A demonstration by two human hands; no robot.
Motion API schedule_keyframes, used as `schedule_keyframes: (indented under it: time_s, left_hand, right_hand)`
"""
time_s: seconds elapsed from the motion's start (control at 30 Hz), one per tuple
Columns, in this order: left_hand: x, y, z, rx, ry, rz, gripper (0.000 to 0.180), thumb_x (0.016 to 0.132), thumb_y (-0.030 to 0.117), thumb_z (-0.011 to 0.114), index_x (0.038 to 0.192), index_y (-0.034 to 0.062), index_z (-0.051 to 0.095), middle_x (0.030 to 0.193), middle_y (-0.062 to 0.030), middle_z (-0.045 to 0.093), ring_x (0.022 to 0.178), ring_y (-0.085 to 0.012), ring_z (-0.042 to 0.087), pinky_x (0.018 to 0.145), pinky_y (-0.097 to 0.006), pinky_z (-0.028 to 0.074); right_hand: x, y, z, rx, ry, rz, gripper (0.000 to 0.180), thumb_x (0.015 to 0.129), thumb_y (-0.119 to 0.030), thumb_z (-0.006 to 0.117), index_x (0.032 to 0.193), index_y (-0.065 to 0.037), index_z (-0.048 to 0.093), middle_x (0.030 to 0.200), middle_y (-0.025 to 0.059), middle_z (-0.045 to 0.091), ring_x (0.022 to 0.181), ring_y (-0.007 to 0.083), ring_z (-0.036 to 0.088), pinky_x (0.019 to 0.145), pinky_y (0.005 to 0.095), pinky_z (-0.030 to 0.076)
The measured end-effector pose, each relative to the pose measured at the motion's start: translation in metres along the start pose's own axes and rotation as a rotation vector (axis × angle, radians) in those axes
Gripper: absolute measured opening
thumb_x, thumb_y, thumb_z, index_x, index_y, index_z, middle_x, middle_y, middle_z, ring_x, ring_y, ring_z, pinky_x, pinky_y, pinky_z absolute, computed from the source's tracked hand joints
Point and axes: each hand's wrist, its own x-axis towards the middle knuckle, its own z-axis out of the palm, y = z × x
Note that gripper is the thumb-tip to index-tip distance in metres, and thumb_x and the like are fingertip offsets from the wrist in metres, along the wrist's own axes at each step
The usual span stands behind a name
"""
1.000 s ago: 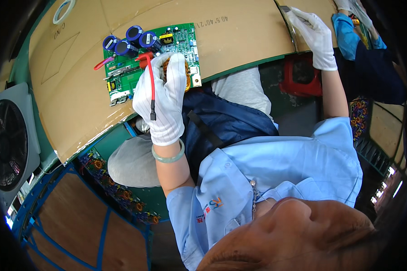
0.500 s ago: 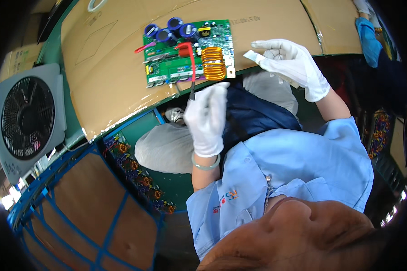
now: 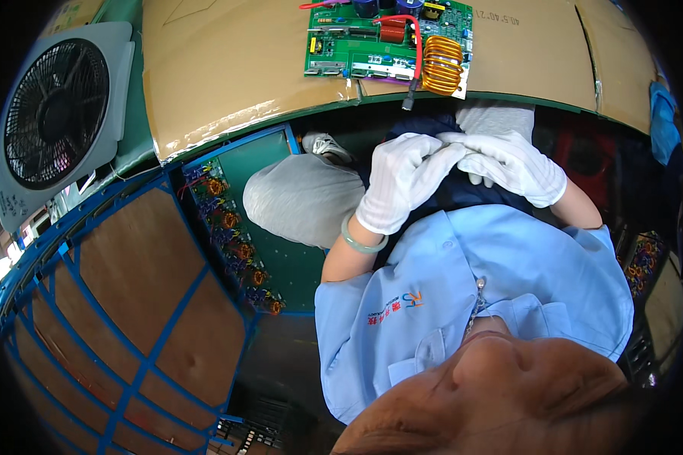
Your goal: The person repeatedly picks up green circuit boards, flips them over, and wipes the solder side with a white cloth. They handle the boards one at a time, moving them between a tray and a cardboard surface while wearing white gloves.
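Note:
My left hand (image 3: 406, 182) and my right hand (image 3: 512, 165), both in white gloves, meet over my lap below the table edge. Their fingertips are pinched together and touch. Whatever lies between them, if anything, is too small or hidden to make out. Beyond them a green circuit board (image 3: 360, 51) lies on the cardboard-covered table (image 3: 243, 83). It carries a copper-coloured coil (image 3: 442, 64), red blocks and blue capacitors cut off by the upper edge. A red wire (image 3: 418, 49) runs over the board, its black end (image 3: 408, 100) hanging past the table edge, near my hands but apart from them.
A grey box fan (image 3: 57, 114) stands at the left of the table. Below it is a blue metal frame (image 3: 171, 353) with brown panels. Several boards with coils (image 3: 229, 220) sit in a green space beside my leg. A blue cloth-like thing (image 3: 662, 125) shows at far right.
My hands were apart, the left near the wire's end and the right raised beside the board with a small white piece at its fingers. Now they have come together over my lap. The view has shifted.

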Motion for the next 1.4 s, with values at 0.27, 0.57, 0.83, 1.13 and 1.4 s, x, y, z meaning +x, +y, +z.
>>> schedule_keyframes:
  time_s: [0.27,0.57,0.83,1.13,1.4]
  left_hand:
    - [0.011,-0.001,-0.08,-0.437,0.623,-0.208,0.024,0.098,0.014,0.062,0.08,-0.0012,0.067,0.073,-0.0097,0.071,0.055,-0.0066,0.056,0.049,-0.021,0.041]
    - [0.064,-0.036,-0.141,-0.044,0.777,-0.154,0.048,0.099,0.027,0.061,0.06,0.0002,0.059,0.047,-0.0013,0.049,0.044,-0.0073,0.043,0.046,-0.022,0.03]
    - [0.066,-0.064,-0.138,0.183,0.782,-0.105,0.06,0.088,0.014,0.074,0.14,0.0019,0.046,0.11,-0.0125,0.063,0.094,-0.0142,0.06,0.079,-0.029,0.051]
    - [0.075,-0.034,-0.137,0.275,0.367,0.148,0.078,0.07,0.021,0.086,0.138,0.0069,0.052,0.137,-0.0164,0.054,0.132,-0.0317,0.046,0.11,-0.043,0.038]
    - [0.135,-0.004,-0.102,0.486,-0.083,0.337,0.1,0.056,0.062,0.085,0.134,0.0058,0.056,0.131,-0.0209,0.058,0.13,-0.0401,0.048,0.107,-0.046,0.041]
  right_hand:
    - [-0.005,-0.018,-0.016,0.013,0.203,0.039,0.027,0.092,-0.009,0.058,0.115,0.003,0.065,0.084,0.0095,0.068,0.067,0.0196,0.065,0.064,0.031,0.053]
    - [0.04,-0.037,-0.007,-0.638,0.778,-0.438,0.052,0.076,-0.016,0.081,0.125,-0.013,0.066,0.114,0.0135,0.065,0.094,0.0272,0.065,0.077,0.0345,0.054]
    - [0.072,-0.03,-0.002,-0.826,0.833,-0.375,0.073,0.069,-0.037,0.083,0.135,-0.017,0.057,0.121,0.0132,0.063,0.098,0.0326,0.066,0.082,0.0372,0.056]
    - [0.04,-0.019,-0.099,-0.674,0.519,-0.648,0.062,0.068,-0.02,0.086,0.12,0.003,0.061,0.114,0.0169,0.069,0.101,0.0313,0.069,0.092,0.0358,0.053]
    - [0.03,-0.009,-0.13,-0.788,0.464,-0.578,0.072,0.065,-0.033,0.088,0.125,-0.003,0.062,0.118,0.0171,0.067,0.108,0.0346,0.065,0.097,0.0389,0.049]
